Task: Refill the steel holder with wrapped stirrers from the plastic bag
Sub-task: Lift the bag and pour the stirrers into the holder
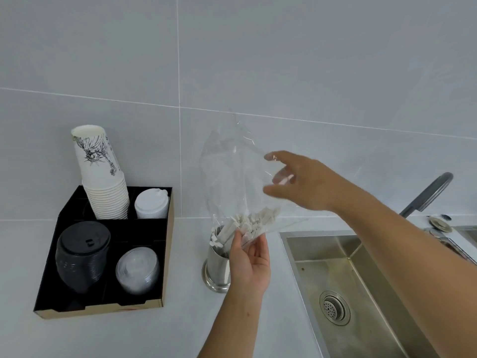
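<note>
A black tray (167, 254) is sitting on the white counter (77, 337) at the far left, holding a tall stack of paper cups (103, 177) at its 12 o'clock corner, white lids (151, 204) at 1 o'clock, black lids (82, 257) at 8 o'clock and clear lids (137, 270) at 5 o'clock. At 3 o'clock from the tray, near it, the steel holder (216, 267) is standing upright on the counter with a few wrapped stirrers poking out of its mouth. The left hand (249, 264) is reaching up in front of the holder's right side, palm turned up, fingers closing on the lower end of the clear bag (232, 171) and the stirrers (254, 220) bunching there, just above the holder's rim at its 1 o'clock. The bag is rising from that grip toward 12 o'clock, mostly empty and crumpled. The right hand (299, 179) is hanging at 3 o'clock of the bag's upper half, fingers spread apart and blurred; they are touching the plastic, but whether they are gripping it I cannot tell. At 3 o'clock from the holder a steel sink (361, 254) is lying sunk in the counter, its drain (334, 307) at 5 o'clock and a grey faucet (428, 193) arching at 1 o'clock.
</note>
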`<move>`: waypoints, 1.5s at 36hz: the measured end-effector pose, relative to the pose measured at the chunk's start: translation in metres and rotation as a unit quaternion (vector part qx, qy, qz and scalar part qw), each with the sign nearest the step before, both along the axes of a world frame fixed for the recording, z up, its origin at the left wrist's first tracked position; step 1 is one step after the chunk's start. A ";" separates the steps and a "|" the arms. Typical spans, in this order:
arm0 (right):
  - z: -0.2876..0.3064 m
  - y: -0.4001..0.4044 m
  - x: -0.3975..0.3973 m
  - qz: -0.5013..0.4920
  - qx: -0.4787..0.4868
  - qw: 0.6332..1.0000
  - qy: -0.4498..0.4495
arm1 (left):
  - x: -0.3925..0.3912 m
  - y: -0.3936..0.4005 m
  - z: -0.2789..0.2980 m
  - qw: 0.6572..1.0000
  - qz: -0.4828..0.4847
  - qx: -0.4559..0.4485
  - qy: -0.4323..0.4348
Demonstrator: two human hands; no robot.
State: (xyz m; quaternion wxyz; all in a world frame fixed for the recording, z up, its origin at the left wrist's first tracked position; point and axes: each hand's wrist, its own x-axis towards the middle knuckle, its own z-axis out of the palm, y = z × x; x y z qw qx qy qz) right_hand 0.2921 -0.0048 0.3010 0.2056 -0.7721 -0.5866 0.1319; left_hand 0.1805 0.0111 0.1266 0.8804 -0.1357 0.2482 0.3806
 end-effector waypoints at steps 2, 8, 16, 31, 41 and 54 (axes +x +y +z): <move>-0.008 -0.010 0.002 0.001 -0.040 0.999 0.018 | 0.000 0.002 0.001 1.000 0.007 -0.003 0.002; -0.036 -0.004 -0.004 -0.007 -0.024 1.000 0.005 | 0.001 0.007 -0.002 1.000 0.013 -0.021 0.013; -0.054 0.021 -0.012 -0.010 -0.038 0.999 -0.029 | -0.005 0.006 -0.008 0.999 0.007 -0.033 0.030; -0.089 0.024 -0.024 -0.012 -0.065 0.998 -0.003 | -0.020 -0.002 -0.017 0.999 -0.021 -0.030 0.029; -0.022 0.006 -0.029 -0.026 0.008 0.998 0.049 | -0.009 -0.007 -0.011 0.999 -0.027 -0.024 -0.007; 0.027 -0.012 -0.020 -0.030 0.033 0.995 0.092 | 0.003 -0.014 -0.011 0.998 0.012 -0.018 -0.052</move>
